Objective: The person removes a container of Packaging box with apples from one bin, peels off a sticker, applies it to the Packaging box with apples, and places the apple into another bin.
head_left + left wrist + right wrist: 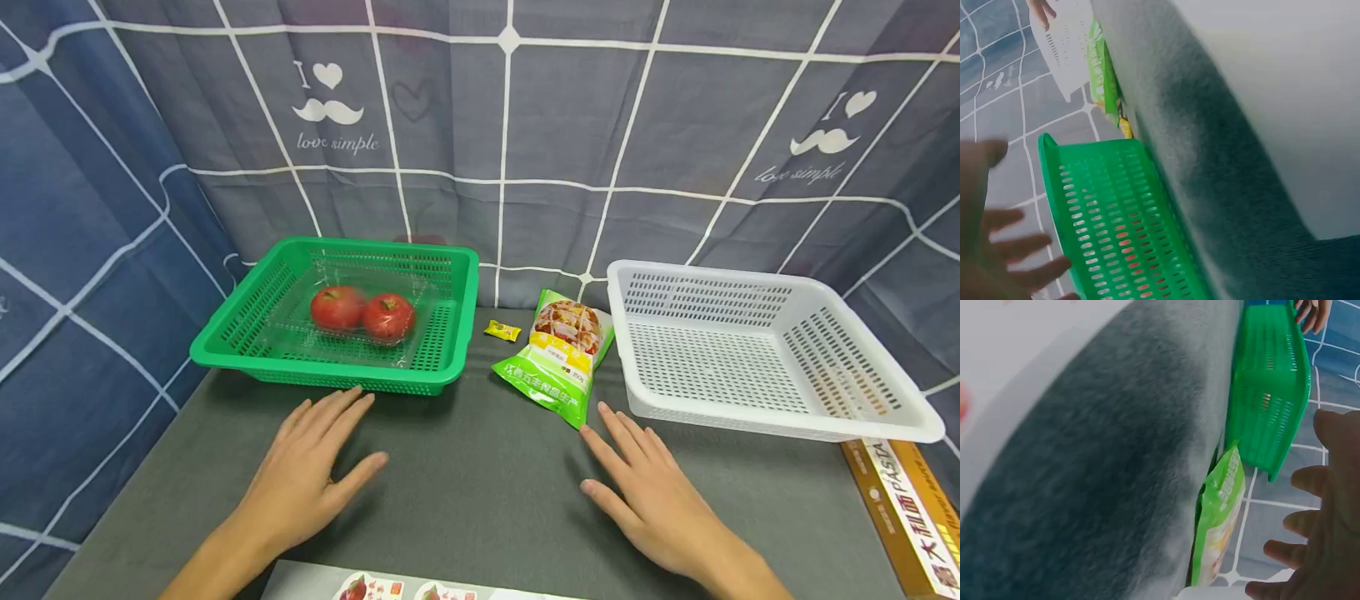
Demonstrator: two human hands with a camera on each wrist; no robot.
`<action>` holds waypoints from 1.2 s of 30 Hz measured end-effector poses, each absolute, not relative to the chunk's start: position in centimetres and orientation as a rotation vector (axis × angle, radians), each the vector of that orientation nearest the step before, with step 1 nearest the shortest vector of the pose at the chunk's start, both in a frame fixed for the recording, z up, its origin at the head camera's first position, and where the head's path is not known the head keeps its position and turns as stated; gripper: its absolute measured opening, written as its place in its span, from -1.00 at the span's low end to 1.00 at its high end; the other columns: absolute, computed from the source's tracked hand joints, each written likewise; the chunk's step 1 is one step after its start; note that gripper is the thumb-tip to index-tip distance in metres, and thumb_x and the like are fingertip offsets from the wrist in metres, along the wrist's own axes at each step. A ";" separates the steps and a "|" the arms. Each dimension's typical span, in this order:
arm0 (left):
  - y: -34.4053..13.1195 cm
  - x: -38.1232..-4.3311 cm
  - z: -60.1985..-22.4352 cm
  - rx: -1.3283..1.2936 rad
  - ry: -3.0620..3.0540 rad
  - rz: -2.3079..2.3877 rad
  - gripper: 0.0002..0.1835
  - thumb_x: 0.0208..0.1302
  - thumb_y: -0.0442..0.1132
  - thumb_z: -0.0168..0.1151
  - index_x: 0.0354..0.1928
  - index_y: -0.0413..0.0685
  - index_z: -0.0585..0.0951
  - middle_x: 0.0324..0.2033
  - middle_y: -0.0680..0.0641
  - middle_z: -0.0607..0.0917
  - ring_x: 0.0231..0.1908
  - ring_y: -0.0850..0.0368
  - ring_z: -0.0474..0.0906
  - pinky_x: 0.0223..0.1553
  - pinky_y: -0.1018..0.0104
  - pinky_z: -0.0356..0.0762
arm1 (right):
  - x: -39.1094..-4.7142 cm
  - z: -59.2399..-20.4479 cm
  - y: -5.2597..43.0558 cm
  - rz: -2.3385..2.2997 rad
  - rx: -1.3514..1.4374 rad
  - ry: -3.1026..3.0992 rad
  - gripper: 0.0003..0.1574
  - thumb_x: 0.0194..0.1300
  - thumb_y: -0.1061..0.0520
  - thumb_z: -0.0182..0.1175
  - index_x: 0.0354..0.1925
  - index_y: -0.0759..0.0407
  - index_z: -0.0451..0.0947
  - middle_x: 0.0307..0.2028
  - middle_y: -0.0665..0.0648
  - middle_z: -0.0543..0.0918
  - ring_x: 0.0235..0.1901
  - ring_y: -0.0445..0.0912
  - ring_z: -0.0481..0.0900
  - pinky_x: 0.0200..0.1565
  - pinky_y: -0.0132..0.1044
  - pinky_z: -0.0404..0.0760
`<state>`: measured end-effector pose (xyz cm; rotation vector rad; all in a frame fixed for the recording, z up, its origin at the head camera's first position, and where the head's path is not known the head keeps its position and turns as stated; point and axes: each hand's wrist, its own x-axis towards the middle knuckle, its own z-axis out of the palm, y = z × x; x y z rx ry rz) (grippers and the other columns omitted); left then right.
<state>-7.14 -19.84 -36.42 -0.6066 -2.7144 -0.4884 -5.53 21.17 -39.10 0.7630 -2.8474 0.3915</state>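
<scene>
Round the left, back and right edges of the grey surface [480, 475], blue-grey curtain cloth [555, 108] with a white grid, printed twice along the back with a heart, a moustache and "love simple". Near the back edge, about midway along, a small yellow wrapped packet [502, 331]; by the right edge, toward the front corner and cut off by the view, a brown box [911, 517] lettered "PASTA" on a white band. Toward the front edge, partly visible, a pale sheet [303, 581] with fruit pictures.

Curtained booth, wider premises undetermined — grid-printed fabric [450, 108] borders the grey surface [480, 492] on three sides.
</scene>
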 end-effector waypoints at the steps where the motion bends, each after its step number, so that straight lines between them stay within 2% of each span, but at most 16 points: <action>1: -19.9 -7.4 -36.2 -0.568 -2.672 -0.524 -0.27 0.27 0.12 0.31 0.38 -0.08 0.42 0.31 -0.20 0.44 0.28 -0.24 0.33 0.23 -0.30 0.15 | -5.6 -39.0 21.0 0.406 0.765 -2.832 -0.26 0.47 -0.20 0.06 0.47 0.04 0.25 0.54 0.08 -0.02 0.45 0.12 0.05 0.33 0.11 0.05; 4: -20.3 -8.2 -35.7 -0.424 -2.574 -0.620 -0.34 0.27 0.02 0.34 0.31 -0.18 0.46 0.27 -0.24 0.47 0.21 -0.29 0.39 0.10 -0.32 0.29 | -5.8 -38.6 20.4 0.457 0.791 -2.781 -0.26 0.45 -0.17 0.11 0.46 0.04 0.26 0.53 0.08 0.01 0.44 0.09 0.09 0.31 0.08 0.14; 6: -20.9 -8.9 -35.4 -0.315 -2.521 -0.695 -0.38 0.29 -0.02 0.32 0.28 -0.22 0.48 0.26 -0.28 0.47 0.20 -0.34 0.37 0.07 -0.34 0.29 | -6.1 -38.3 19.8 0.491 0.814 -2.754 -0.26 0.44 -0.16 0.13 0.45 0.05 0.27 0.52 0.08 0.04 0.43 0.07 0.12 0.28 0.10 0.22; 9: -22.5 -10.4 -35.1 -0.131 -2.448 -0.804 -0.41 0.32 -0.04 0.27 0.25 -0.29 0.49 0.30 -0.34 0.38 0.29 -0.38 0.23 0.18 -0.35 0.14 | -6.6 -37.5 18.6 0.556 0.846 -2.717 -0.28 0.44 -0.14 0.14 0.44 0.04 0.28 0.50 0.09 0.10 0.41 0.05 0.17 0.22 0.13 0.33; 13: -25.1 -12.5 -35.2 0.134 -2.406 -0.903 -0.35 0.35 0.02 0.19 0.29 -0.34 0.42 0.41 -0.39 0.17 0.44 -0.32 -0.11 0.35 -0.28 -0.16 | -7.0 -36.3 16.8 0.669 0.839 -2.700 -0.31 0.44 -0.16 0.13 0.42 0.03 0.31 0.49 0.04 0.13 0.39 0.03 0.21 0.17 0.15 0.41; 16: -26.6 -13.7 -35.6 0.276 -2.440 -0.930 -0.24 0.36 0.08 0.16 0.34 -0.41 0.33 0.43 -0.43 0.07 0.47 -0.27 -0.26 0.38 -0.25 -0.22 | -7.4 -35.3 15.3 0.751 0.831 -2.681 -0.34 0.44 -0.17 0.12 0.39 0.03 0.35 0.48 0.00 0.15 0.39 0.00 0.23 0.17 0.14 0.41; 22: -27.3 -14.3 -36.6 0.333 -2.503 -0.952 -0.08 0.29 0.12 0.24 0.33 -0.58 0.21 0.44 -0.47 -0.04 0.48 -0.24 -0.42 0.39 -0.23 -0.29 | -8.9 -33.8 12.4 0.898 0.871 -2.588 -0.39 0.44 -0.14 0.13 0.36 0.02 0.40 0.45 0.01 0.22 0.37 -0.02 0.27 0.21 0.10 0.38; 30: -27.5 -13.8 -36.6 0.332 -2.581 -0.951 0.00 0.25 0.25 0.23 0.37 -0.50 0.22 0.49 -0.39 -0.14 0.47 -0.21 -0.53 0.35 -0.34 -0.29 | -11.3 -33.0 9.0 1.103 0.875 -2.561 -0.43 0.43 -0.09 0.15 0.31 0.07 0.45 0.38 0.03 0.34 0.32 -0.08 0.35 0.23 -0.02 0.39; 36: -27.8 -13.9 -36.8 0.335 -2.606 -0.942 0.01 0.23 0.27 0.24 0.40 -0.45 0.22 0.50 -0.37 -0.14 0.44 -0.33 -0.57 0.31 -0.41 -0.37 | -13.2 -32.8 6.8 1.383 0.816 -2.540 -0.49 0.44 0.00 0.14 0.27 0.13 0.47 0.32 0.09 0.40 0.18 -0.09 0.48 0.09 -0.19 0.53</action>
